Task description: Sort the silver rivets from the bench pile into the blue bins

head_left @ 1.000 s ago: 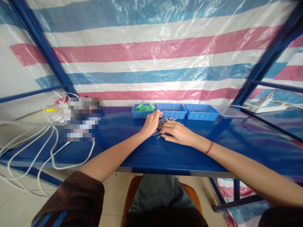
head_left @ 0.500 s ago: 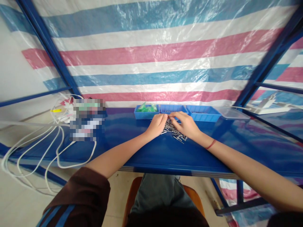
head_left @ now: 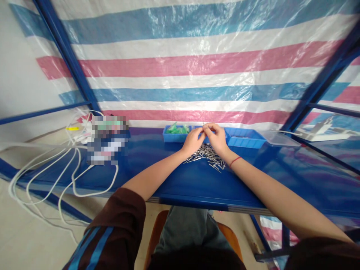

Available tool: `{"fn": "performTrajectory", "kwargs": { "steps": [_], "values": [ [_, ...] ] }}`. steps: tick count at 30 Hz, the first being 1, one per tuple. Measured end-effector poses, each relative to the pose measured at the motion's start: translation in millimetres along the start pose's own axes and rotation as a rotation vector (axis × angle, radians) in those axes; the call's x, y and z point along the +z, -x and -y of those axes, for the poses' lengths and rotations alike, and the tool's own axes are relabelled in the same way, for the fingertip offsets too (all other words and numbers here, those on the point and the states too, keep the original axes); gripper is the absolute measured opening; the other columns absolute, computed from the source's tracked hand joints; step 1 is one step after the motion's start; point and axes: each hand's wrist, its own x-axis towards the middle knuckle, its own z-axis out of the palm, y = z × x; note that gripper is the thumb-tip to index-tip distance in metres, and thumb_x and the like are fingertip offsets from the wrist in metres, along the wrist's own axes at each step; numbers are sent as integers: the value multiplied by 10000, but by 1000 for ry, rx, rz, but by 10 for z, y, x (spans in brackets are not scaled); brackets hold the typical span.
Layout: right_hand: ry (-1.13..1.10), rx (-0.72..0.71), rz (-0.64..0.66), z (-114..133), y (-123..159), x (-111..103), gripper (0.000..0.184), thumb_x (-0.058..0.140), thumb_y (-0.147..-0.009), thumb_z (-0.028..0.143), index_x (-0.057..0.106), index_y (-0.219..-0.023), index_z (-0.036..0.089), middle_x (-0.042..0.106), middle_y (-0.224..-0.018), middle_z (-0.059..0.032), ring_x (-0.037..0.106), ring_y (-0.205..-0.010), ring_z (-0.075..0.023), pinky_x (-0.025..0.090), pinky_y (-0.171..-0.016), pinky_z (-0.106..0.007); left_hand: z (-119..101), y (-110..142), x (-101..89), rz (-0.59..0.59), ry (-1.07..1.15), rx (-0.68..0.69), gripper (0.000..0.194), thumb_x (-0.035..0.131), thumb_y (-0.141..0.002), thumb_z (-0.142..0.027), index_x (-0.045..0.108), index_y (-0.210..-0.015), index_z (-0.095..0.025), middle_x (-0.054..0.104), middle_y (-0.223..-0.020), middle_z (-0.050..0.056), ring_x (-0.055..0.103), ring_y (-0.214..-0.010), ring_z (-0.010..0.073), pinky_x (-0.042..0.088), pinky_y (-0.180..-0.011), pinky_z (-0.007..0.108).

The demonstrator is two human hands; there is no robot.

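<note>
My left hand (head_left: 193, 141) and my right hand (head_left: 216, 138) meet at the fingertips, both closed, in front of the middle blue bin (head_left: 225, 135), which they mostly hide. A thin pin pokes up above the right fingertips; it looks like the stem of a metal rivet. Whatever the left fingers pinch is hidden. Just below the hands, a loose pile of silvery rivets (head_left: 206, 152) lies on the blue tabletop (head_left: 180, 183). To the left, a blue bin (head_left: 173, 138) holds green plastic pieces. On the right, another blue bin (head_left: 244, 140) has a few thin pieces in it.
A clear plastic lid (head_left: 282, 138) lies right of the bins. White cables (head_left: 75, 180) loop over the table's left end, beside a blurred-out patch of items (head_left: 107, 140). A white power strip (head_left: 323, 129) stands at far right. Striped sheeting (head_left: 191, 67) hangs behind.
Both hands have risen off the pile toward the middle bin, fingertips brought together. More of the rivet pile shows below them. The view has shifted slightly.
</note>
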Motion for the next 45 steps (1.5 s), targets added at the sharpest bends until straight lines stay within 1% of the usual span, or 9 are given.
{"fn": "performTrajectory", "kwargs": {
  "steps": [5, 12, 19, 26, 30, 34, 40, 42, 45],
  "values": [
    [-39, 38, 13, 36, 78, -22, 156, 616, -755, 327, 653, -769, 176, 668, -844, -53, 602, -782, -180, 489, -789, -358, -13, 54, -56, 24, -27, -13, 171, 463, -914, -214, 625, -915, -161, 675, -943, 76, 615, -944, 213, 469, -900, 360],
    [-43, 66, 56, 122, 71, -116, 173, 620, -741, 356, 639, -761, 185, 675, -783, -44, 603, -727, -178, 502, -737, -352, -131, 116, -32, -28, 152, -105, 187, 473, -920, -246, 632, -984, -172, 696, -979, 48, 637, -912, 168, 479, -854, 287],
    [-71, 83, 53, 195, 60, -156, 220, 632, -735, 404, 624, -767, 186, 655, -752, -37, 586, -698, -168, 495, -710, -341, -140, 138, -38, -31, 109, -95, 204, 472, -916, -241, 641, -987, -152, 686, -941, 55, 607, -838, 161, 471, -828, 285],
    [-116, 45, 94, 201, 23, -191, 220, 660, -704, 405, 627, -772, 199, 638, -729, -16, 556, -672, -156, 481, -681, -331, -95, 142, -24, -172, 125, -122, 196, 488, -909, -254, 640, -981, -153, 667, -944, 63, 599, -867, 156, 476, -825, 274],
    [-16, 70, 150, 116, -61, -291, 230, 645, -725, 413, 649, -719, 184, 619, -664, -9, 526, -627, -149, 449, -636, -317, -92, 123, -65, -241, 152, -153, 225, 448, -934, -269, 616, -1043, -167, 658, -1068, 77, 596, -971, 166, 466, -888, 294],
    [186, 72, -51, -98, -195, -584, 227, 622, -758, 382, 605, -638, 190, 627, -657, -37, 535, -631, -173, 430, -653, -339, -69, 107, -94, -264, 195, -243, 269, 439, -943, -277, 560, -1158, -170, 648, -1112, 85, 601, -994, 167, 454, -927, 312],
    [613, 56, -295, -407, -276, -1080, 216, 647, -757, 389, 585, -671, 201, 553, -549, -44, 456, -547, -172, 323, -582, -344, -52, 133, -74, -209, 185, -236, 235, 459, -926, -252, 585, -1102, -163, 666, -1057, 71, 607, -968, 166, 452, -924, 312],
    [638, 49, -240, -379, -281, -1100, 198, 616, -783, 370, 593, -714, 186, 551, -551, -49, 455, -542, -170, 311, -580, -345, -74, 148, -64, -181, 187, -232, 231, 460, -922, -249, 590, -1096, -169, 672, -1045, 63, 610, -946, 161, 458, -910, 307],
    [607, 3, 45, -212, -270, -969, 169, 572, -802, 291, 615, -680, 182, 606, -606, -49, 524, -568, -165, 354, -591, -325, -110, 161, -57, -151, 186, -218, 227, 460, -915, -233, 604, -1076, -166, 677, -1037, 64, 615, -933, 159, 462, -898, 300]
  ]
}}
